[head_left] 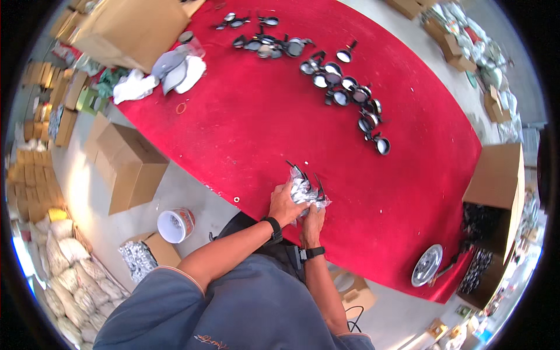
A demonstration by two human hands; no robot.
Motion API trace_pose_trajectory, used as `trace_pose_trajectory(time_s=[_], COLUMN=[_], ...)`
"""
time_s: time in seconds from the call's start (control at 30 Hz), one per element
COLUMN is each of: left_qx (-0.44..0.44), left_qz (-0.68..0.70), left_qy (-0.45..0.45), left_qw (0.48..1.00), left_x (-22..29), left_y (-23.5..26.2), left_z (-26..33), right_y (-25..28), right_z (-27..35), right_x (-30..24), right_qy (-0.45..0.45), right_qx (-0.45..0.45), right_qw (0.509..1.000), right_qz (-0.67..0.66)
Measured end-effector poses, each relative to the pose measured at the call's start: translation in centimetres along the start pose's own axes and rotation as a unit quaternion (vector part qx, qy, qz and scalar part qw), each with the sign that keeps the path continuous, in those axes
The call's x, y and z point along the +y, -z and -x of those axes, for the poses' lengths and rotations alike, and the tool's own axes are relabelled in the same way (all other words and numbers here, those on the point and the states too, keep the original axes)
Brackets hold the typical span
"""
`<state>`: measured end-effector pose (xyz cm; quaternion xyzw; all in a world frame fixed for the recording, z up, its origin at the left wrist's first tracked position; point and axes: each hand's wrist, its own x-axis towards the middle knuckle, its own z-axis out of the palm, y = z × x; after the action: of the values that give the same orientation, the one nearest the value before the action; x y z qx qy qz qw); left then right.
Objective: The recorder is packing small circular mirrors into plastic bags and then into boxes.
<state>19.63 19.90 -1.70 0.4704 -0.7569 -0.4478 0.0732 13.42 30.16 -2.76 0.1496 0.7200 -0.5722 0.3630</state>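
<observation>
Both my hands grip a crumpled clear plastic bag (301,189) over the near edge of the red-covered table (245,134). Thin black stems (297,170) stick out of its far end; what else it holds is hard to make out. My left hand (284,205) wraps the bag's left side with the fingers curled in. On the nearer right side, my right hand (313,224) is closed on the plastic, its fingertips partly hidden. Farther across the cloth lie several round black-rimmed pieces (340,97) with pale, shiny faces and short black arms, resembling small mirrors.
A large cardboard box (131,29), caps (172,70) and a jar sit at the far left. An open box of black parts (493,192) and a metal dish (427,265) are at the right. A white bucket (172,226) and cartons stand on the floor at left.
</observation>
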Motion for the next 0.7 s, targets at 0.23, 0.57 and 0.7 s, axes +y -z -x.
trace_pose_trajectory(time_s=[0.23, 0.57, 0.7], left_qx=[0.126, 0.245, 0.278], left_qz=[0.021, 0.091, 0.134], left_qy=[0.022, 0.111, 0.167], left_qw=[0.992, 0.959, 0.936], left_x=[-2.1, -6.6, -8.8], left_y=[4.2, 11.5, 17.1], left_z=[2.2, 5.7, 6.7], right_y=[-3.7, -10.3, -16.2], right_z=[2.6, 6.3, 8.1], right_x=[-0.6, 0.6, 1.1], right_qy=[0.000, 0.017, 0.039], right_qx=[-0.138, -0.297, -0.335], right_qw=[0.990, 0.949, 0.926], right_qz=[0.012, 0.099, 0.169])
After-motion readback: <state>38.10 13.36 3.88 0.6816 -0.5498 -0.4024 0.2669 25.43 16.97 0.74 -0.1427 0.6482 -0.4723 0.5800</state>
